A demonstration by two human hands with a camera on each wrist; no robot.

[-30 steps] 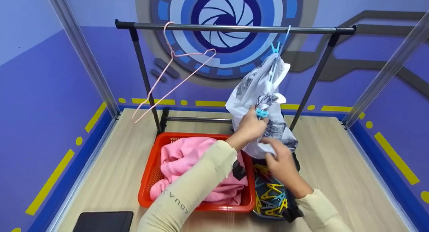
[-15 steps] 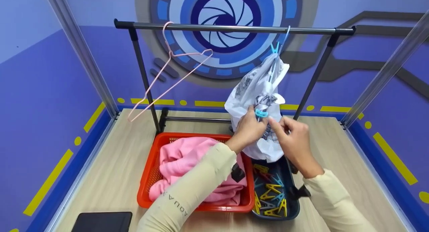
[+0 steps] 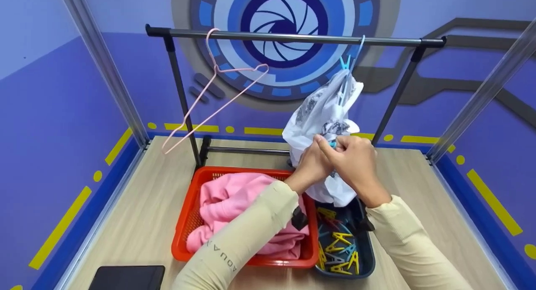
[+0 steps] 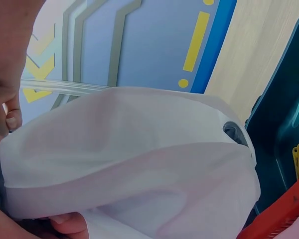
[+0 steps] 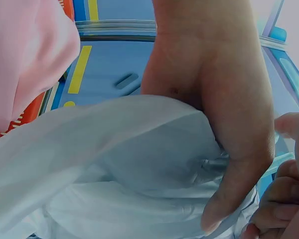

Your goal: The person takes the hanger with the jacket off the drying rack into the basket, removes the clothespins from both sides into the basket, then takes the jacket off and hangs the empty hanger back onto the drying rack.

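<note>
Blue and purple wall panels, marked with yellow dashes and a round shutter motif, surround a wood-grain tabletop that carries a black-and-grey garment rack. Toward the left of its rail hangs a pink hanger; toward the right a light-blue hanger carries a thin white garment printed in grey, with an upper clothespin, light blue, clipped near its top. Both hands are close together at the lower part of that garment. The left hand has its grip closed on gathered cloth, a fingertip showing against the fabric in the left wrist view. Overlapping it in the head view, the right hand has its fingers curled, thumb and forefinger closed about a second light-blue clothespin, only a sliver of which shows; what its jaws bite on is hidden. Below and to the left, a red plastic basket contains heaped pink fabric. Just beside it, a dark navy tray contains loose clothespins in yellow, blue, red and grey, its far end hidden behind the garment's hem. A black tablet lies at the near left.
</note>
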